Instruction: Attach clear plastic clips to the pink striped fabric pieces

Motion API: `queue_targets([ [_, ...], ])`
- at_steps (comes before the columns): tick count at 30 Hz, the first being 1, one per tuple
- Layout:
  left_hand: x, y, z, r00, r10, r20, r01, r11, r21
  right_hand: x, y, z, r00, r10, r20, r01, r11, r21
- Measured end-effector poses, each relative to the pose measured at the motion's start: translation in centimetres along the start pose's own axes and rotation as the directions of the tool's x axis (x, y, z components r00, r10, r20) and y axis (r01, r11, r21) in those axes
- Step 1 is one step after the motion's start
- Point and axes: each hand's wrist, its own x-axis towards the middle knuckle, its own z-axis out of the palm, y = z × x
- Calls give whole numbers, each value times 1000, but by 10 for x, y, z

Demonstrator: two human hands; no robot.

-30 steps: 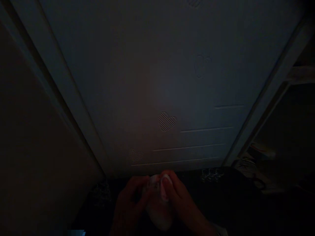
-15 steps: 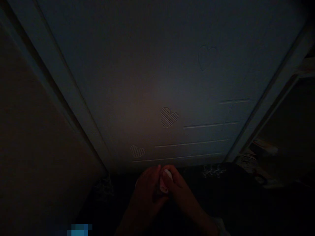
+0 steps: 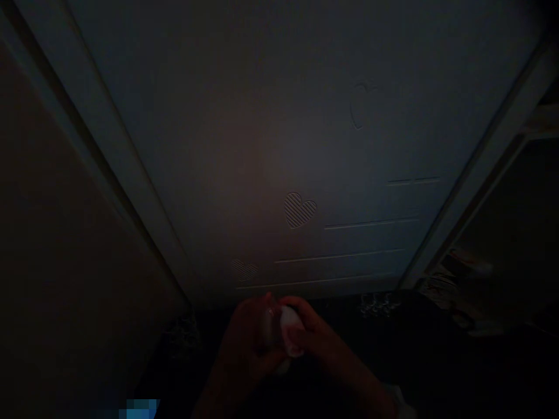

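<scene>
Right grip: right hand [image 3: 317, 339] pinches pale item [image 3: 289, 318] over dark surface [image 3: 345, 334], near its far edge. Left hand [image 3: 242, 340] curls beside it, hold unclear. Best: steady both hands, light thumb pressure.

– Can you name the pale thing [image 3: 289, 318]?
– No, the right hand [image 3: 313, 333] covers part of it, and it's too dark
– The left hand [image 3: 245, 334]?
– Blurred
– And that blue patch [image 3: 142, 409]?
– Blocky, cut off by the bottom edge
</scene>
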Motion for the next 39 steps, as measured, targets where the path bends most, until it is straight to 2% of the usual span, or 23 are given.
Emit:
queue_targets([
  [2, 0, 0, -1, 1000, 13, 19, -13, 1000, 8, 0, -1, 0, 1000, -4, -7, 3, 999, -51],
  [6, -1, 1, 4, 992, 34, 125, -38, 999, 34, 4, 2, -1, 996, -42, -75, 35, 994, -100],
  [9, -1, 3, 11, 981, -26, 194, 25, 1000, 8, 12, 7, -6, 987, -21, -157, -2, 990, -142],
  [12, 1, 0, 20, 966, -127, 226, 148, 986, -76, 21, 14, -12, 975, -14, -223, -29, 982, -186],
  [16, 5, -12, 35, 941, -280, 188, 315, 929, -193, 29, 24, -18, 948, -66, -311, -22, 962, -270],
  [21, 6, -33, 56, 934, -320, 157, 343, 926, -157, 36, 40, -25, 938, -159, -307, 33, 925, -379],
  [26, -2, -52, 83, 922, -357, 146, 378, 914, -147, 48, 77, -44, 918, -188, -350, 12, 893, -450],
  [31, -20, -54, 106, 896, -418, 153, 443, 869, -222, 39, 117, -56, 896, -156, -415, -56, 889, -455],
  [36, -36, -53, 118, 860, -503, 81, 487, 765, -422, 29, 135, -58, 851, -181, -493, -46, 910, -413],
  [39, -44, -61, 122, 811, -585, 36, 490, 644, -587, 30, 140, -65, 784, -215, -583, -32, 923, -383],
])
